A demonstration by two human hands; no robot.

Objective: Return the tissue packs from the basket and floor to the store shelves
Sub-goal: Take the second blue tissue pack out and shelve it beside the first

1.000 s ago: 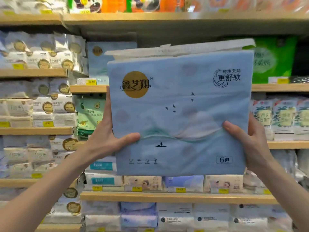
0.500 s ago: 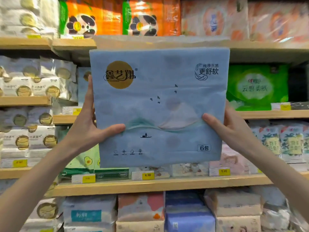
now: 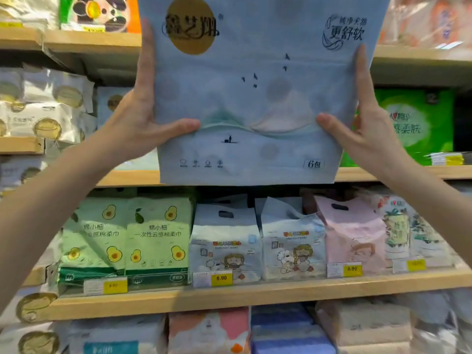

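Note:
A large pale-blue tissue pack (image 3: 255, 103) with a gold circle logo and a small boat print fills the upper middle of the view, held upright in front of the shelves. My left hand (image 3: 138, 123) grips its left edge, thumb across the front. My right hand (image 3: 362, 129) grips the right edge the same way. The pack's bottom edge hangs level with the wooden shelf board (image 3: 122, 177) behind it; its top is cut off by the frame. No basket or floor shows.
Below, a shelf (image 3: 255, 292) carries green avocado-print packs (image 3: 127, 238), white cartoon packs (image 3: 224, 244) and a pink pack (image 3: 352, 233), with yellow price tags. A green pack (image 3: 413, 123) stands right of my hands. White packs fill the left shelves.
Both hands have raised the blue pack higher and nearer to the shelves; it now reaches past the frame's top. My fingers have slid up along its sides.

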